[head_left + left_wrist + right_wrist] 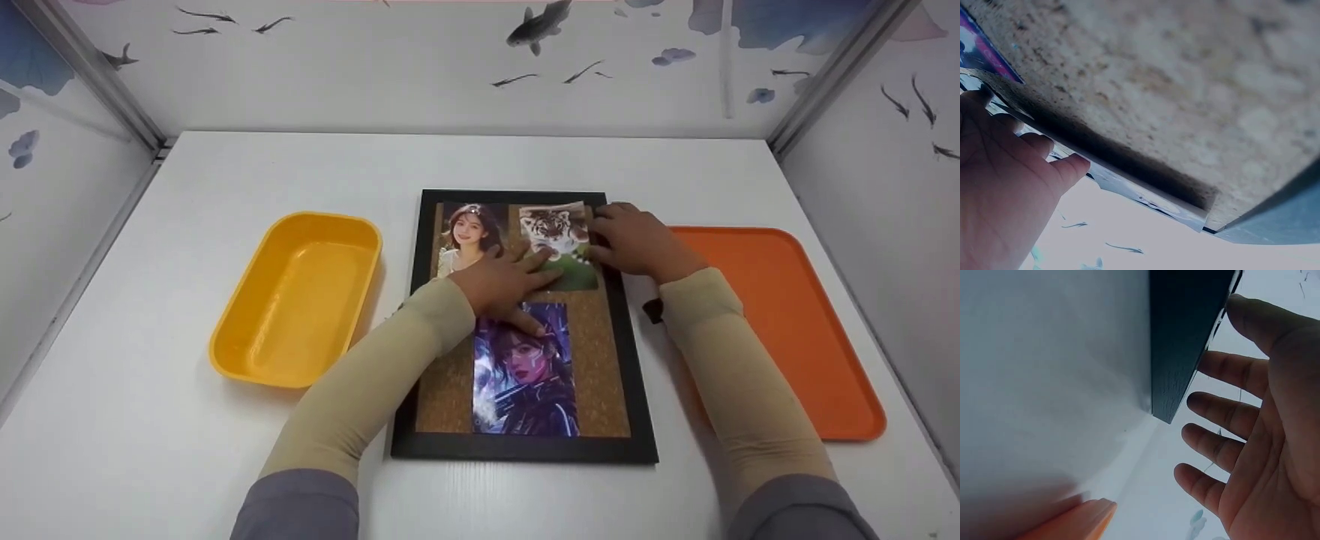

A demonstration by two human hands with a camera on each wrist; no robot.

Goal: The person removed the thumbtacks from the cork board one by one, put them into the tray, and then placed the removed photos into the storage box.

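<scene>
A black-framed cork board (pixel 600 360) lies on the table with three photos on it. The left hand (pixel 506 281) spreads its fingers over the board, its fingertips on the lower left of a tiger cub photo (pixel 551 229). Its thumb overlaps the top of a purple photo of an armoured figure (pixel 525 397). Partly behind this hand is a portrait photo (pixel 466 229) at the upper left. At the tiger photo's right edge, by the frame's right side, is the right hand (pixel 637 240). Its fingers (pixel 1224 410) look extended in the right wrist view, thumb and index fingertips right at the frame.
A yellow basin (pixel 236 300) stands left of the board. To the right lies an orange tray (pixel 795 337), partly under the right forearm. White panels (pixel 375 82) with fish and leaf prints enclose the white table (pixel 150 300) at the back and sides.
</scene>
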